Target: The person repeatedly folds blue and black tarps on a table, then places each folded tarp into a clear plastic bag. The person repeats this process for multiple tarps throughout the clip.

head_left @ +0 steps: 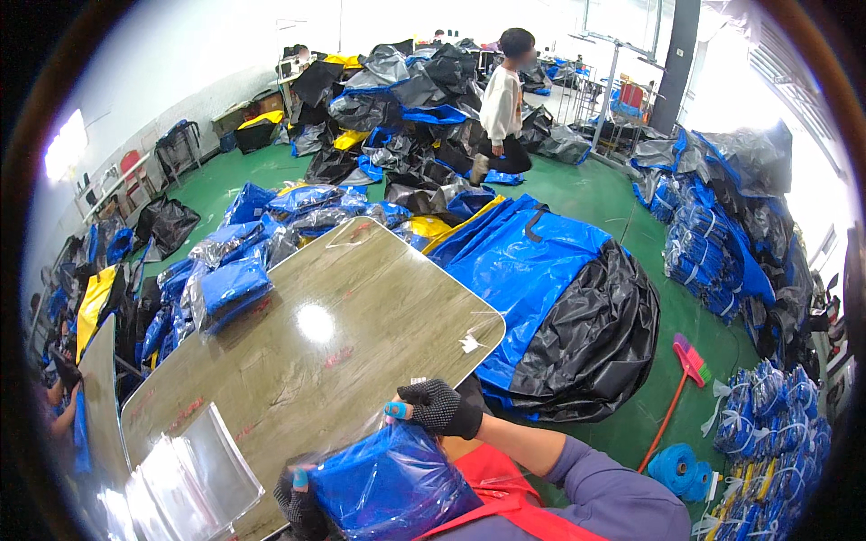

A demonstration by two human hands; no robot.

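A folded blue sheet in a transparent plastic bag (383,478) is held at the near edge of the table, close to my body. My right hand (440,408), in a black dotted glove with bare fingertips and blue tape on a finger, grips the bag's upper edge. At the bag's left side is my left hand (302,507), also gloved and taped, its fingers closed on the plastic. The wood-patterned table (361,316) lies beyond. Left of the bag rests a stack of transparent plastic bags (194,478).
Bagged blue packs (234,284) pile along the table's far left edge. Blue and black tarpaulin (577,316) covers the floor to the right. Nearby are a broom (687,361), blue twine spools (678,471) and tied bundles (767,415). A person (505,104) walks at the back.
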